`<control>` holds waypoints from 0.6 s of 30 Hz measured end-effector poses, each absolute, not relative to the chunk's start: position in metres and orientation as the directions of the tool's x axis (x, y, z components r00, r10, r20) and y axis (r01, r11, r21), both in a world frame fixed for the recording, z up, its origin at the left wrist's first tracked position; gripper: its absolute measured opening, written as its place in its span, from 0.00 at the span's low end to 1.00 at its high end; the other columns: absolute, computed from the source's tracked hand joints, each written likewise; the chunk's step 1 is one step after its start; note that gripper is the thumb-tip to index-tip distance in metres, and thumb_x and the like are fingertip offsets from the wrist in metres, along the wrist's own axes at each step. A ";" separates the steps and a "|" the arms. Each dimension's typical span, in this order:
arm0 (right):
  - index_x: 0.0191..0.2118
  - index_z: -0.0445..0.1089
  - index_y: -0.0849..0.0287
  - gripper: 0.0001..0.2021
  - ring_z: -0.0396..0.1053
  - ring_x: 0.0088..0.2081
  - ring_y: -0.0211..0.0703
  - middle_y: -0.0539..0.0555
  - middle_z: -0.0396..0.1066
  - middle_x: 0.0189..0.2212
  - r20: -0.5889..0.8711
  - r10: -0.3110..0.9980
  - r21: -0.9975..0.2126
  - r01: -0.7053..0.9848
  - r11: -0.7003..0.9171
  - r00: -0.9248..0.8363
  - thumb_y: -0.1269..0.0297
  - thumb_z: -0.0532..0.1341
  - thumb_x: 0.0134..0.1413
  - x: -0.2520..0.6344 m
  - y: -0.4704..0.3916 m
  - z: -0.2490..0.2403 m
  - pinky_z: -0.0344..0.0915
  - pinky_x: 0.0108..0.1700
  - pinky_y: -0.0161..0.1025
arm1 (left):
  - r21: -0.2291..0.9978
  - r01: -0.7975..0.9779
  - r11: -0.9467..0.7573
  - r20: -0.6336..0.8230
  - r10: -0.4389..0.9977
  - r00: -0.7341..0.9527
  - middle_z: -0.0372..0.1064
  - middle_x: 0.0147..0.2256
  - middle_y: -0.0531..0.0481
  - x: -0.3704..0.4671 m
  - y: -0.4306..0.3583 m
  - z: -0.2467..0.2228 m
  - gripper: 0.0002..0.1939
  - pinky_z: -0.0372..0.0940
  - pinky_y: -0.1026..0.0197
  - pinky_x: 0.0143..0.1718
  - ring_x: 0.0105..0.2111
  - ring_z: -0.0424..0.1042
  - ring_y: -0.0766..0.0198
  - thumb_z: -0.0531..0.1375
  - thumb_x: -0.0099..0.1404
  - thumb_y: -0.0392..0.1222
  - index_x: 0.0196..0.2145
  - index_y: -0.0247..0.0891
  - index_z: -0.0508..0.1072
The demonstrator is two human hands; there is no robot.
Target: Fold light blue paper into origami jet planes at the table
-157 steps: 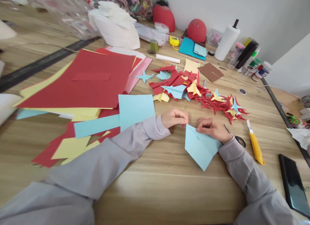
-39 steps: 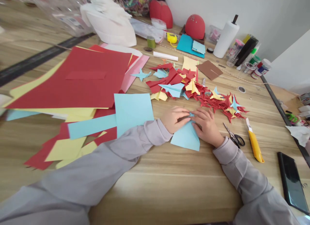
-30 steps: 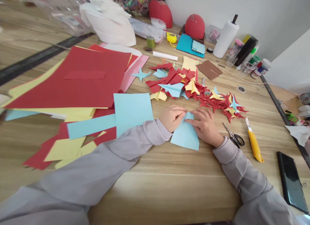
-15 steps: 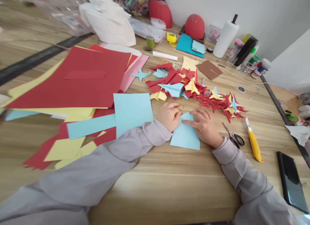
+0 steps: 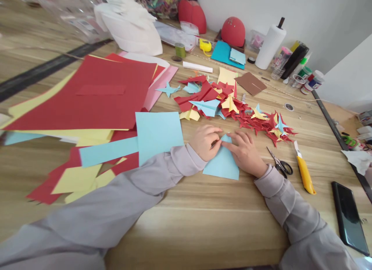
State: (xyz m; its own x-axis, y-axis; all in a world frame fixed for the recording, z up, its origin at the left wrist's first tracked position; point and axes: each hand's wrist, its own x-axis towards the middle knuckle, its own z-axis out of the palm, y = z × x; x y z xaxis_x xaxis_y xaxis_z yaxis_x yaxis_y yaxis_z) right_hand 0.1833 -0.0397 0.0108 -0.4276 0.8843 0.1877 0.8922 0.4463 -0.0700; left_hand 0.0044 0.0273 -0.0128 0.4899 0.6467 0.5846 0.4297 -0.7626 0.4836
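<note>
A folded sheet of light blue paper (image 5: 222,166) lies flat on the wooden table, its far end narrowed to a point. My left hand (image 5: 205,142) is closed at the paper's upper left, thumb and index finger pinching near the tip. From the other side my right hand (image 5: 246,151) grips the upper right edge, its index finger pressed on the fold beside the left thumb. The fingers partly cover the tip. Just beyond both hands is a pile of folded red, yellow and blue paper pieces (image 5: 206,93).
Left of my hands are a blue square sheet (image 5: 159,132) and stacked red sheets (image 5: 116,103). Scissors (image 5: 283,167), a yellow utility knife (image 5: 305,171) and a phone (image 5: 348,215) lie to the right. A white bottle (image 5: 270,47) and small jars stand at the back.
My left thumb and fingers have moved right, onto the paper's tip next to my right index finger. The right index finger has shifted slightly. The paper's left flap now lies under the left hand.
</note>
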 end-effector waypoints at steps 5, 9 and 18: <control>0.52 0.66 0.55 0.16 0.54 0.57 0.53 0.55 0.64 0.54 0.217 0.898 -0.156 0.894 0.419 -0.383 0.66 0.50 0.61 0.184 -0.038 0.009 0.50 0.58 0.56 | 0.482 0.338 -0.808 0.609 0.586 0.534 0.76 0.36 0.45 0.005 0.027 -0.011 0.11 0.65 0.50 0.43 0.39 0.71 0.55 0.54 0.61 0.39 0.24 0.38 0.72; 0.50 0.67 0.55 0.15 0.55 0.57 0.52 0.56 0.63 0.55 0.213 0.902 -0.161 0.897 0.411 -0.375 0.65 0.50 0.61 0.185 -0.038 0.010 0.49 0.58 0.55 | 0.477 0.267 -0.837 0.621 0.536 0.572 0.76 0.35 0.45 0.006 0.029 -0.015 0.10 0.65 0.51 0.43 0.39 0.72 0.57 0.53 0.63 0.38 0.30 0.36 0.74; 0.52 0.64 0.60 0.17 0.56 0.57 0.52 0.58 0.64 0.55 0.226 0.911 -0.184 0.903 0.388 -0.345 0.63 0.51 0.60 0.185 -0.039 0.008 0.46 0.59 0.55 | 0.376 0.283 -0.882 0.644 0.469 0.604 0.75 0.38 0.44 0.006 0.033 -0.018 0.10 0.67 0.52 0.44 0.40 0.72 0.57 0.55 0.63 0.40 0.34 0.35 0.76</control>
State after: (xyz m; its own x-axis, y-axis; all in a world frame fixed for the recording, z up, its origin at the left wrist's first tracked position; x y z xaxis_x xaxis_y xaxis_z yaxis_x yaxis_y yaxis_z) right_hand 0.1850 -0.0388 0.0081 -0.3451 0.9110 0.2260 0.9033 0.3877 -0.1836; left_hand 0.0060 0.0326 -0.0178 0.6042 0.4691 0.6442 0.2834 -0.8820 0.3765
